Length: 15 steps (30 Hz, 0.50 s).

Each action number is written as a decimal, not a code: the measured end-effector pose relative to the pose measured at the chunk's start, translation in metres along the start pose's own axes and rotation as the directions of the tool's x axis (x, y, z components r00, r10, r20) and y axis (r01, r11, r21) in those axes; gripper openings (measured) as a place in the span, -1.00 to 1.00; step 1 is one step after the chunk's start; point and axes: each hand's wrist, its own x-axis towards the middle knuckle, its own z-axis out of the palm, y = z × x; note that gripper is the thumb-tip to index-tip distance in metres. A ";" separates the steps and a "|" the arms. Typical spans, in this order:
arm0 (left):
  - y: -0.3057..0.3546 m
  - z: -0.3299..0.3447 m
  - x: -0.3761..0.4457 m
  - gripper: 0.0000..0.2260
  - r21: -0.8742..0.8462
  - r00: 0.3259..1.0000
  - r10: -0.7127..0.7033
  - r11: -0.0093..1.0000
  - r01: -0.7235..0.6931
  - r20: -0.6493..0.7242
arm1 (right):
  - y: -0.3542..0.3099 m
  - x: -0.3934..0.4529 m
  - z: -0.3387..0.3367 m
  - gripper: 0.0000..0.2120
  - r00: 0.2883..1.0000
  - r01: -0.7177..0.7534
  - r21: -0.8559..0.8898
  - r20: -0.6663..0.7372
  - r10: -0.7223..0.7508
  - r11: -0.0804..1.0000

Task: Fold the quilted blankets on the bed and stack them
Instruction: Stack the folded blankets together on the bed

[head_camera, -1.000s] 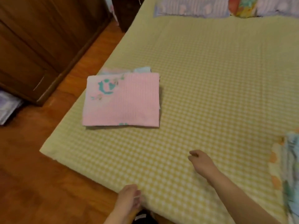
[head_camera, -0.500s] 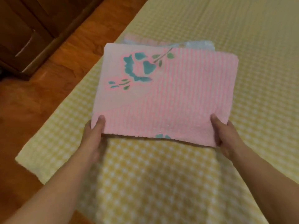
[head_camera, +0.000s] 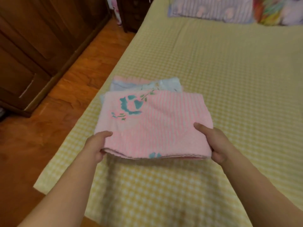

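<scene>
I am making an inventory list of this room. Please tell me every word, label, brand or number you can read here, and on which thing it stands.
There are none. The pink blanket held by both hands carries only teal flower prints, and the pillows show only blurred patterns.

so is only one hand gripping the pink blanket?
No, the left hand and right hand each grip a near corner of the folded pink blanket.

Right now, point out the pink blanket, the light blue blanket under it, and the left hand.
pink blanket [head_camera: 155, 126], head view, middle of top face.
light blue blanket [head_camera: 144, 85], head view, exposed far edge.
left hand [head_camera: 96, 145], head view, back of hand.
</scene>
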 end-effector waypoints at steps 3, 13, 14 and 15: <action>0.021 0.014 -0.099 -0.79 -0.243 0.983 0.020 0.970 0.026 0.181 | -0.040 -0.084 -0.044 -0.69 1.000 0.014 0.130 -0.003 -0.014 0.991; -0.029 0.254 -0.384 -0.80 -0.053 0.823 0.032 0.999 -0.002 0.567 | -0.076 -0.324 -0.371 -0.36 0.970 0.065 0.338 -0.244 0.021 0.939; -0.041 0.290 -0.410 -0.85 -0.041 0.811 0.040 0.999 -0.020 0.583 | -0.084 -0.343 -0.410 -0.43 0.960 0.119 0.317 -0.279 -0.027 0.941; -0.055 0.323 -0.436 -0.87 -0.036 0.803 0.053 0.999 -0.040 0.593 | -0.093 -0.361 -0.451 -0.50 0.946 0.177 0.293 -0.314 -0.081 0.940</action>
